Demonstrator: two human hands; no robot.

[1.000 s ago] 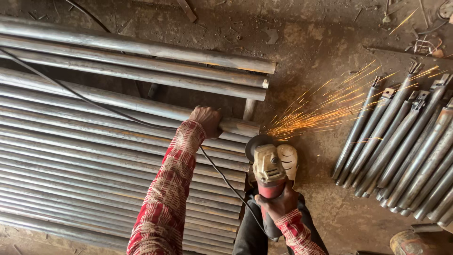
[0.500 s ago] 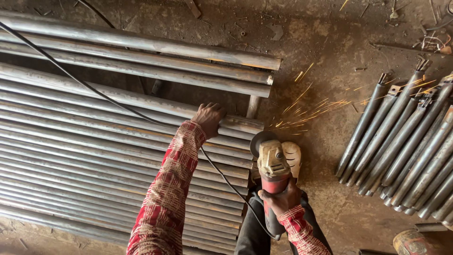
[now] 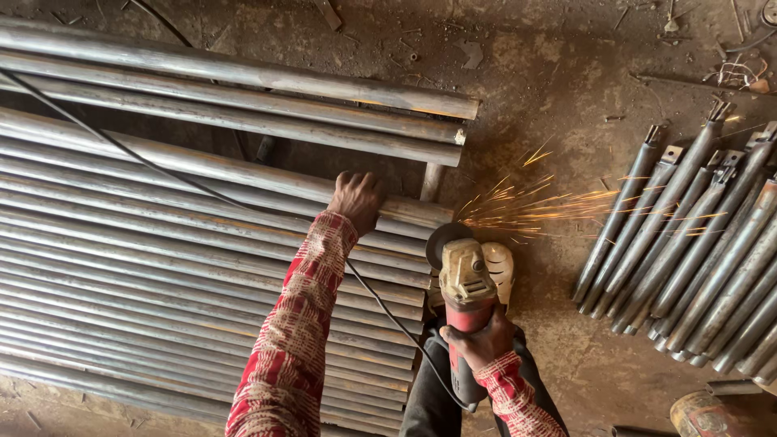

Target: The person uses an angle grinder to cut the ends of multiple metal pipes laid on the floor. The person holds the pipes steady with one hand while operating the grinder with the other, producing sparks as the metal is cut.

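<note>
The right hand (image 3: 484, 341) is clenched around the red body of an angle grinder (image 3: 466, 293), gripping it from behind and below. The grinder's worn yellowish head points away from the person, and its dark disc (image 3: 443, 239) sits at the cut end of a steel pipe (image 3: 243, 180) lying across the stack. Orange sparks (image 3: 534, 206) fan out to the right from the contact point, low over the dirt floor (image 3: 550, 89).

The left hand (image 3: 356, 199) rests palm down on that same pipe, just beside the disc, fingers curled over its top. The sleeve on both arms is red-and-cream checked cloth. A black power cable (image 3: 162, 174) runs from the upper left, crosses the pipes diagonally, passes under the left forearm and drops toward the rear of the grinder.

The pipe stack (image 3: 121, 307) fills the left half of the view, long grey tubes laid side by side, ends roughly aligned near the grinder. Three further pipes lie apart at the top on a cross support. A light-coloured shoe (image 3: 502, 271) shows just right of the grinder head. Well apart on the right lies a group of shorter tubes with bracket ends (image 3: 696, 235), angled diagonally. A rusty round container (image 3: 702, 414) sits at the lower right edge
</note>
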